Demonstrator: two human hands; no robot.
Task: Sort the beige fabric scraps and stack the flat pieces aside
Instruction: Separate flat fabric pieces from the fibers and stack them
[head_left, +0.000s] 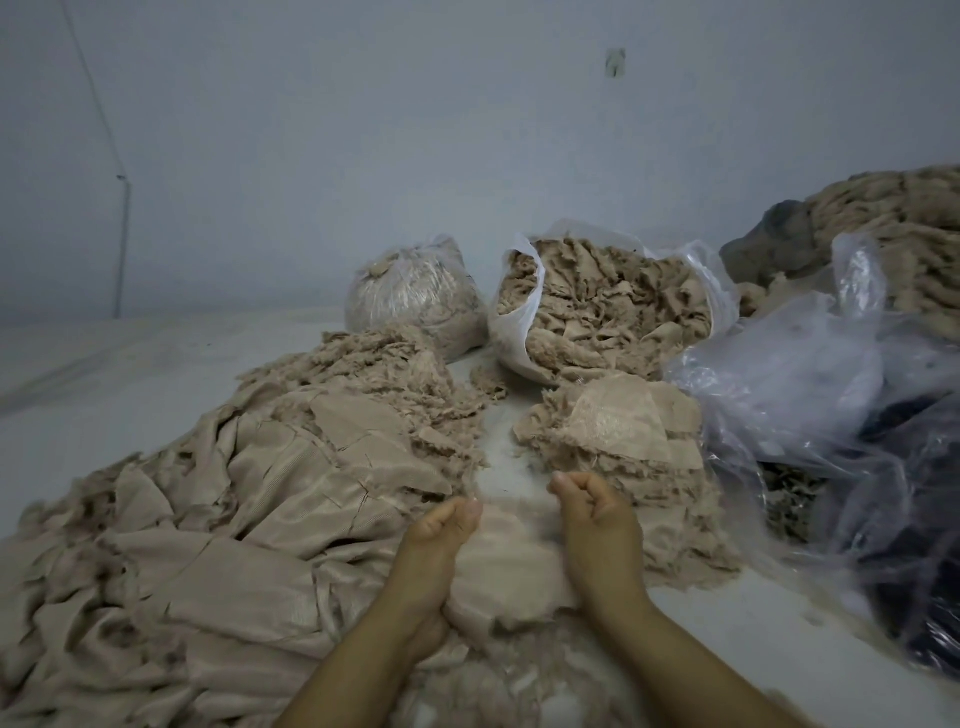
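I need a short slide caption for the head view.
Both hands, left hand and right hand, hold a beige scrap between fabric heaps.

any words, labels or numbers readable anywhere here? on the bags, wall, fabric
None can be read.
Open bag of scraps: no print shows.
Tied bag: no print shows.
Clear plastic on the right: no lettering shows.
Small fitting on the wall: too blurred to tell if it bears any mark.
Beige fabric pieces: plain weave, no tags.

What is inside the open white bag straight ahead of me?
The open white bag is stuffed with frayed beige scraps, heaped to its mouth. Anything beneath that top layer is hidden.
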